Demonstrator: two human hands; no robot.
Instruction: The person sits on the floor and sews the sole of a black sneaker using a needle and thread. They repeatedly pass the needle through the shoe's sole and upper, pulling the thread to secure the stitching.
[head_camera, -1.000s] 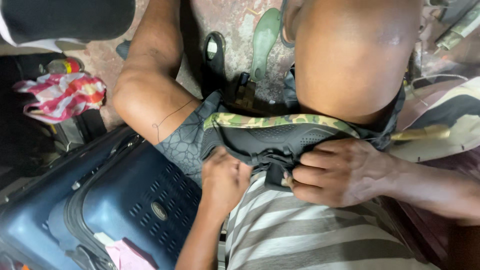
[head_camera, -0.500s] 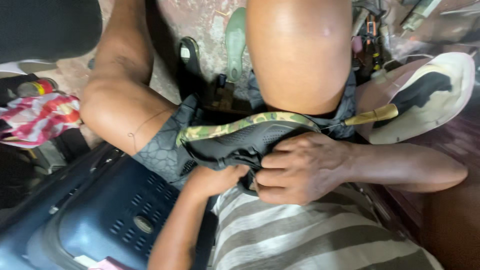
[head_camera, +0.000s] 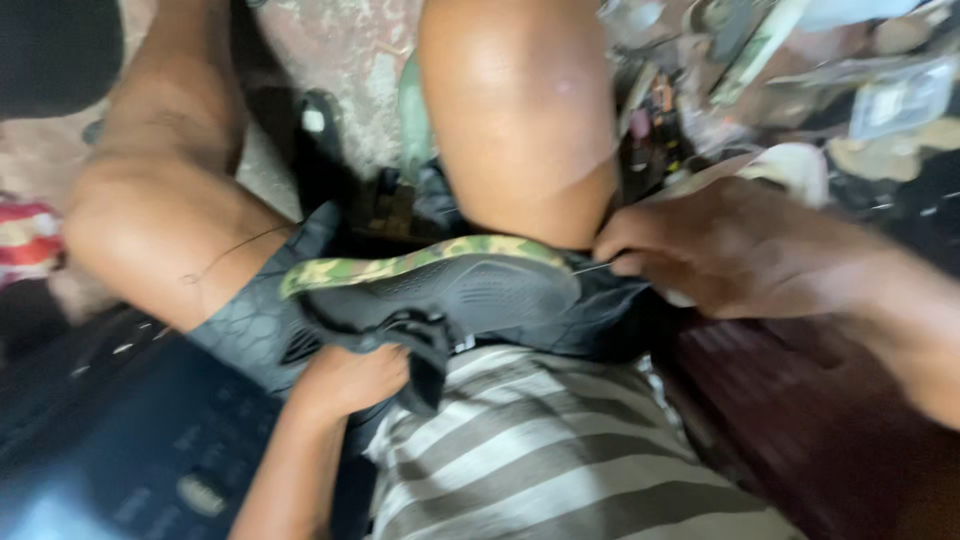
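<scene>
Black rubber-soled sandal with a camouflage-green edge (head_camera: 450, 285) lies sole-up across the person's lap, between the two bare knees and just above the grey-and-white striped shirt (head_camera: 560, 470). Below the sandal's heel end, the left hand (head_camera: 345, 380) curls closed around a black strap. At the sandal's toe end, the right hand (head_camera: 730, 245) — fingers pressed together — pinches a thin pale thread (head_camera: 592, 267) drawn taut from the sole.
</scene>
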